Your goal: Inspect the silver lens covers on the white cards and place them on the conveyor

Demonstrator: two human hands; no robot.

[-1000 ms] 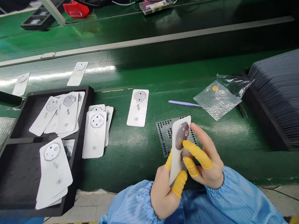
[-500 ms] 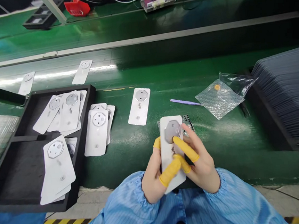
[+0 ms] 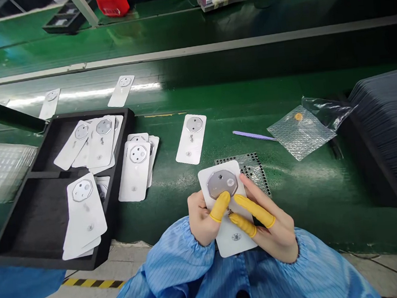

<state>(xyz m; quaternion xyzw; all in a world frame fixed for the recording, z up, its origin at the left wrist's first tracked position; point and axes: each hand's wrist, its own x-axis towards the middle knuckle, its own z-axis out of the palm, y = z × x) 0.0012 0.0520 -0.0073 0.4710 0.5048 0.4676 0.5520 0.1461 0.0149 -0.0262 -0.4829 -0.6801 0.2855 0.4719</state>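
Note:
In front of my body, a white rounded panel (image 3: pixel 237 243) with a grey octagonal inset near its top is tilted up between both hands. My left hand (image 3: pixel 204 218) grips its left edge, with a yellow-cotted thumb lying on the front just below the inset. On the opposite side my right hand (image 3: pixel 273 226) has two yellow-cotted fingertips over the panel's face, and a bare finger reaches its upper right edge. Partly behind the panel lies a clear sheet with rows of small black dots (image 3: pixel 258 174). Another white panel (image 3: pixel 191 142) rests flat on the green bench, further away.
A black divided tray (image 3: pixel 27 219) at left holds several white panels, with a small stack (image 3: pixel 134 175) beside it. Purple tweezers (image 3: pixel 253 136) and a bubble-wrap pouch (image 3: pixel 301 133) lie to the right. Dark sheets (image 3: pixel 391 127) fill a black box at far right.
The panel in my hands has turned to face me more squarely and tipped left. My left thumb has moved up to the inset's lower edge. The camera view has shifted slightly left.

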